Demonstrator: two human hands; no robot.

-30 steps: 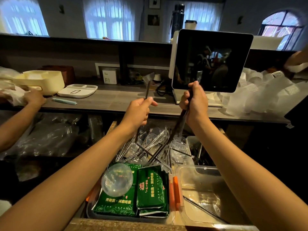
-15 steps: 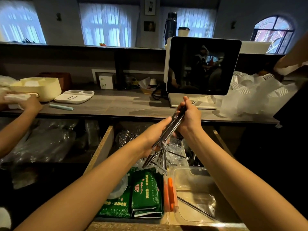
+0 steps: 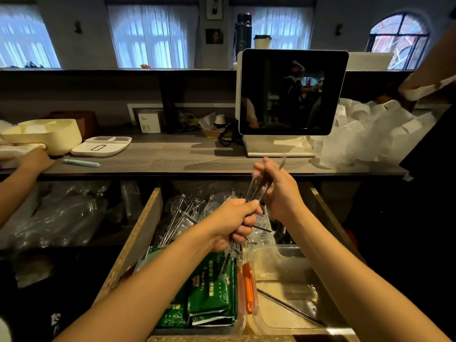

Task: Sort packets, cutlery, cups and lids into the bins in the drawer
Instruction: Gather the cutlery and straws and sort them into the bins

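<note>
Counter edge (image 3: pixel 222 170) above open drawer (image 3: pixel 134 243) | left hand (image 3: pixel 233 222), right hand (image 3: pixel 276 188) both grip-clamped on cutlery bundle (image 3: pixel 257 191)

The open drawer (image 3: pixel 138 233) sits below the counter (image 3: pixel 172 154). Packets (image 3: pixel 212 292) lie in front, left of a bin (image 3: pixel 283 257); cutlery (image 3: pixel 177 218) lies behind.

head-worn view, angled down, close over drawer (image 3: pixel 138 233)

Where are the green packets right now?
In the head view, the green packets lie in the front of the open drawer, left of the clear bin and below the left hand.
</note>
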